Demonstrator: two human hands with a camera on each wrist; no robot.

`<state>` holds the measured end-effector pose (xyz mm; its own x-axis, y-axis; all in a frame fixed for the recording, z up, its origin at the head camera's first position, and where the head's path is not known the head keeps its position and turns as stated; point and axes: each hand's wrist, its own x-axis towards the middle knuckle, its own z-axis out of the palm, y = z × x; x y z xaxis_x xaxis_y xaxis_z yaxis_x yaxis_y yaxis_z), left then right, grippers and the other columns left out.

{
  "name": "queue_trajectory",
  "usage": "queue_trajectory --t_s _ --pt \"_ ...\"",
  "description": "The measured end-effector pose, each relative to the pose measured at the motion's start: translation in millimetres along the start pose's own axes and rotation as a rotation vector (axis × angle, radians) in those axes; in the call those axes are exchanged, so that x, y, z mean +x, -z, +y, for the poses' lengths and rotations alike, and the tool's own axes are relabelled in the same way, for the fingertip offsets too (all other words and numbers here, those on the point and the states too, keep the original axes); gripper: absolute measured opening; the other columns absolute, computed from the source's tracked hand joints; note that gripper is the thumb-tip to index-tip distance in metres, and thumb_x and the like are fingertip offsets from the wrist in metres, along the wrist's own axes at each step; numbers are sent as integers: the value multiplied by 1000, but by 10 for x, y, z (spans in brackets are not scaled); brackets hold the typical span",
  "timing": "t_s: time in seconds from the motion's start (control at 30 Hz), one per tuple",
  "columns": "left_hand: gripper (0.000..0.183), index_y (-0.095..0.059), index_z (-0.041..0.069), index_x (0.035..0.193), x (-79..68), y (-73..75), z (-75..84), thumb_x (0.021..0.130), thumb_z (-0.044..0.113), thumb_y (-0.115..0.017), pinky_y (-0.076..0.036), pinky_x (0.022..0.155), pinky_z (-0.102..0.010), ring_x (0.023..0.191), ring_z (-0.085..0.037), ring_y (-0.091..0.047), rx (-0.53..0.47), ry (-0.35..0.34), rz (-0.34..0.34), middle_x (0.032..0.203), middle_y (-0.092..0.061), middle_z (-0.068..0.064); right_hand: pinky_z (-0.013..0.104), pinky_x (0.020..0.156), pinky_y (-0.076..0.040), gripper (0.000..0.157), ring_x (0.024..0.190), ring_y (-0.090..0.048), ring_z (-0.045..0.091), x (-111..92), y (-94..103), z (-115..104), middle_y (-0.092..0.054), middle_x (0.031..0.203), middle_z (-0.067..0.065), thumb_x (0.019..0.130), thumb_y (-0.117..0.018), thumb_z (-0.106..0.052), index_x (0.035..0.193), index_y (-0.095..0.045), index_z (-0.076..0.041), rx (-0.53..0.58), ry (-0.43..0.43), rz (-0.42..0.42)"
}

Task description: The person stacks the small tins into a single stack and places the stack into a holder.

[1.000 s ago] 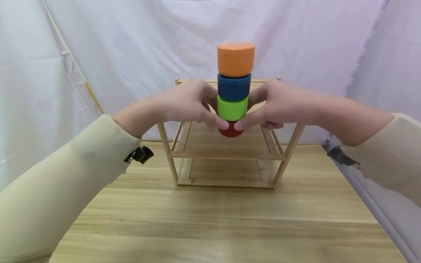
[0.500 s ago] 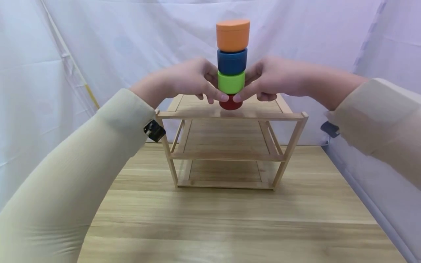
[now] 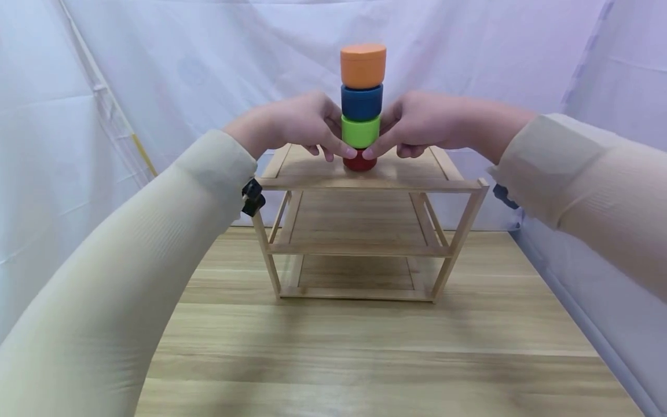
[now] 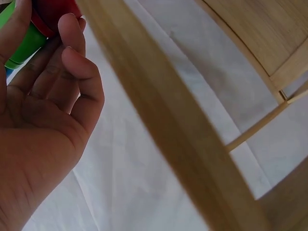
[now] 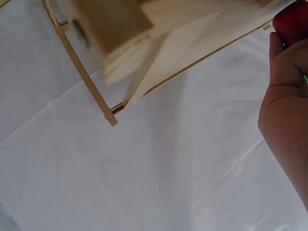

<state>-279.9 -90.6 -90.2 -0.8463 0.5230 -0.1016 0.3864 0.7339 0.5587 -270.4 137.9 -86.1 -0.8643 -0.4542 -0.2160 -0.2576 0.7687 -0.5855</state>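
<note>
A tower of round stacking cups stands upright at the rack's top: orange cup (image 3: 363, 66), blue cup (image 3: 362, 103), green cup (image 3: 360, 133), red cup (image 3: 359, 163) lowest. My left hand (image 3: 307, 124) grips the lower part of the tower from the left, thumb at the red cup. From the right, my right hand (image 3: 427, 121) grips it likewise, the two thumbtips close together. Whether the red cup touches the top shelf (image 3: 307, 165) I cannot tell. In the left wrist view, fingers curl beside the red cup (image 4: 55, 14); the right wrist view shows the red cup (image 5: 291, 24) above my hand.
The wooden rack (image 3: 359, 249) has three levels and stands on the wood-grain table (image 3: 365, 353). Its front top rail (image 3: 365, 184) lies below my hands. White curtains (image 3: 208, 58) hang behind and at the sides.
Both hands first raised the cup tower from in front of the rack to above its top. Since then they have carried it farther away and slightly left, and its top sits lower in view.
</note>
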Motion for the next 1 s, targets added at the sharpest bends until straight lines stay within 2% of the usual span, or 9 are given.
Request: queue_trajectory --t_s 0.13,0.33,0.5,0.67,0.9,1.0 --pt "55 -63 9 140 8 3 -10 95 36 -82 -57 92 -36 98 -21 -72 10 21 -33 126 -74 -4 28 62 -41 48 64 -49 15 20 -17 -2 -61 86 0 95 -83 -34 132 -68 -9 20 -11 -24" --pt "54 -63 10 141 13 16 6 97 37 -80 -56 89 -35 97 -21 -73 16 47 -47 126 -73 -3 27 61 -40 49 63 -49 14 35 -13 14 -62 88 0 96 -81 -34 136 -67 -9 47 -7 -42" --pt "55 -62 11 143 26 2 31 97 38 -79 -58 89 -34 96 -20 -73 17 58 -60 127 -72 -3 26 62 -43 50 65 -52 15 27 -13 35 -61 96 1 97 -80 -35 139 -66 -11 56 -38 -55" --pt "54 -61 13 144 7 33 28 99 38 -77 -58 86 -33 97 -20 -73 32 73 -62 130 -71 -2 26 63 -45 54 66 -53 16 41 -17 10 -64 103 2 96 -80 -40 140 -64 -13 13 -42 -71" --pt "52 -64 16 141 12 24 -19 97 40 -79 -58 88 -34 95 -19 -73 20 63 -59 128 -73 0 24 60 -42 50 63 -51 13 27 -1 12 -55 89 -2 97 -80 -36 137 -66 -9 20 -67 -68" --pt "54 -64 15 141 27 0 -29 97 41 -79 -59 88 -35 94 -20 -73 12 55 -55 127 -74 -2 24 60 -41 50 62 -50 13 17 3 23 -56 92 -2 97 -80 -35 138 -65 -10 25 -61 -67"
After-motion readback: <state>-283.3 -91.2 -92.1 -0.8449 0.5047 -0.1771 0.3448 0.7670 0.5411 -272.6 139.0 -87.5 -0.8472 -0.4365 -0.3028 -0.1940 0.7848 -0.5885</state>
